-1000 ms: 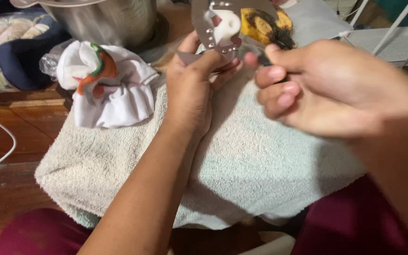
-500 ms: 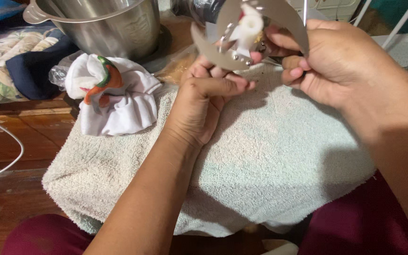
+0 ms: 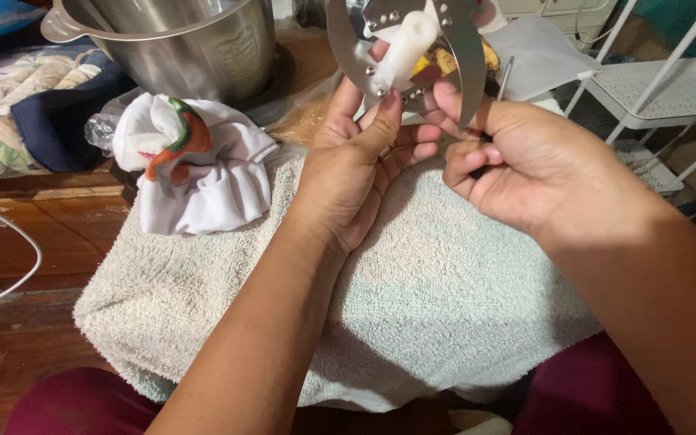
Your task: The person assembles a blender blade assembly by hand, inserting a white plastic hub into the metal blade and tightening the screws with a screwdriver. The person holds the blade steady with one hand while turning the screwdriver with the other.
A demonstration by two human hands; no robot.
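My left hand [image 3: 360,157] holds up a round metal blade disc [image 3: 465,48] with rivets and a white plastic stem [image 3: 404,44] at its middle; the fingers pinch the disc's lower edge. My right hand [image 3: 525,161] is closed around a thin screwdriver [image 3: 503,80] with a dark handle, its metal shaft pointing up beside the disc's right edge. Both hands hover over a pale towel [image 3: 428,306] spread across my lap.
A crumpled white cloth with an orange and green print [image 3: 195,165] lies on the towel's left corner. A steel pot [image 3: 179,40] stands behind it on a wooden floor [image 3: 10,242]. A white wire rack [image 3: 662,89] is at the right.
The disc has been lifted and turned toward me. My right hand shifted from the disc's rim to gripping the screwdriver beside it. The view came closer.
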